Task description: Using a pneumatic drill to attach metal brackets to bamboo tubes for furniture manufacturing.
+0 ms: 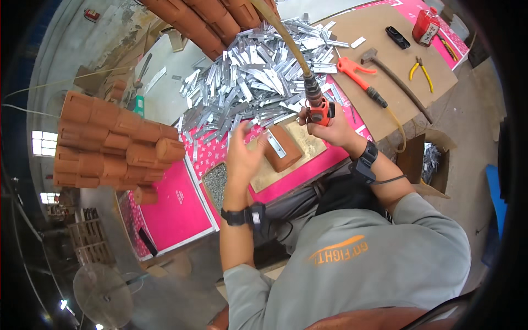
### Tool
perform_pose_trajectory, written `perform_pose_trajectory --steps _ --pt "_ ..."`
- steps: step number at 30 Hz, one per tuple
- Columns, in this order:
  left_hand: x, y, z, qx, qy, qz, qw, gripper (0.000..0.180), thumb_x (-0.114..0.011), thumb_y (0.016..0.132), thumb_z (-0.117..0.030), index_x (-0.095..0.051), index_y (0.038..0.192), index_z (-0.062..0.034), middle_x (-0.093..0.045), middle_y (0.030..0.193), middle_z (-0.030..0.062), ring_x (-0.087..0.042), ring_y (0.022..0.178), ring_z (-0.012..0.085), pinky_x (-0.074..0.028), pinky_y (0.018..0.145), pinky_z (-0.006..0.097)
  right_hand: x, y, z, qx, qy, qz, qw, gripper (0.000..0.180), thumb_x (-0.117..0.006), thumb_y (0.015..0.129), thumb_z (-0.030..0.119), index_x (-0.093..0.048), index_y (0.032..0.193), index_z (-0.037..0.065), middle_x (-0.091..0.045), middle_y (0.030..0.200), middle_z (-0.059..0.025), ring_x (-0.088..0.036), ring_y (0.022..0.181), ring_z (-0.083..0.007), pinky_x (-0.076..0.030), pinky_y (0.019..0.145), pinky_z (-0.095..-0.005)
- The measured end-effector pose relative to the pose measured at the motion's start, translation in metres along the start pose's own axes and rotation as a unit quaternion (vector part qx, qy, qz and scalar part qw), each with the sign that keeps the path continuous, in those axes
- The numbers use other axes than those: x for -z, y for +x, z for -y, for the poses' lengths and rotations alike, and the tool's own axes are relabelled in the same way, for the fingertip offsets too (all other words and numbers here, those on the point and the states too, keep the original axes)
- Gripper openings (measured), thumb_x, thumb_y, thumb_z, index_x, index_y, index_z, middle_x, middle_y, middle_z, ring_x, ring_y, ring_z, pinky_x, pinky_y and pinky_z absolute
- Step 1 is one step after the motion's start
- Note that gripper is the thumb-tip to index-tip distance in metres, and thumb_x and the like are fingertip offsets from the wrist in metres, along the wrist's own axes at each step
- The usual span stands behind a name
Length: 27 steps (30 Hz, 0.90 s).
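Note:
On a tan board in front of me lies a terracotta-coloured, rounded piece. A small silver metal plate with holes rests on top of it. My left hand is beside the piece, fingers apart and a little blurred, the thumb close to the plate; I see nothing held in it. My right hand is wrapped round an orange-red air tool, just beyond the right side of the piece. A yellowish hose runs up from the tool. Its working tip is hidden.
Silver metal plates are heaped beyond the board. Stacked terracotta-coloured pieces stand left, with more behind. Small metal bits lie near my left forearm. Rightward are an orange air blow gun, hammer, yellow-handled pliers and red bottle.

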State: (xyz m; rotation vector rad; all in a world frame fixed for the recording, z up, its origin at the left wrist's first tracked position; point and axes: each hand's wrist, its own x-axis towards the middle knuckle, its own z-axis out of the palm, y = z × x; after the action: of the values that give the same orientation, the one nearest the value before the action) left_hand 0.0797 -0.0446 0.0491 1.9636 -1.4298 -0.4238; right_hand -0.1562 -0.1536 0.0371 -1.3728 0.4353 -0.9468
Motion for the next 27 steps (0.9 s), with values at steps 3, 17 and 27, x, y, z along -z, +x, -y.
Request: perform_pose_trajectory --steps 3,17,27 --pt "0.024 0.021 0.032 0.072 0.265 -0.044 0.961 0.05 -0.083 0.075 -0.033 -0.069 0.109 -0.0009 -0.07 0.109 0.0188 -0.064 0.105 0.0381 -0.05 0.093 0.045 0.005 -0.001 -0.003 0.0 -0.037 0.005 0.999 0.027 -0.063 0.078 0.003 -0.064 0.105 0.0 -0.067 0.09 -0.0043 -0.062 0.086 -0.0109 -0.051 0.081 -0.0296" --pt "0.078 -0.073 0.024 0.163 0.266 -0.018 0.95 0.026 -0.076 0.08 -0.021 -0.072 0.096 -0.0019 -0.07 0.098 0.0187 -0.066 0.094 0.036 -0.051 0.082 0.045 0.007 0.001 0.0 -0.006 -0.037 0.009 0.999 0.03 -0.061 0.076 0.001 -0.062 0.106 0.001 -0.067 0.093 -0.0037 -0.062 0.087 -0.0111 -0.051 0.082 -0.0296" --pt "0.063 -0.102 0.04 0.123 0.221 -0.053 0.966 0.012 -0.074 0.081 -0.009 -0.073 0.089 -0.0005 -0.068 0.089 0.0173 -0.064 0.09 0.0361 -0.05 0.081 0.044 0.0 0.001 -0.002 0.026 -0.049 0.03 0.998 0.029 -0.062 0.077 0.002 -0.063 0.106 0.001 -0.068 0.093 -0.0038 -0.063 0.087 -0.0113 -0.051 0.083 -0.0295"
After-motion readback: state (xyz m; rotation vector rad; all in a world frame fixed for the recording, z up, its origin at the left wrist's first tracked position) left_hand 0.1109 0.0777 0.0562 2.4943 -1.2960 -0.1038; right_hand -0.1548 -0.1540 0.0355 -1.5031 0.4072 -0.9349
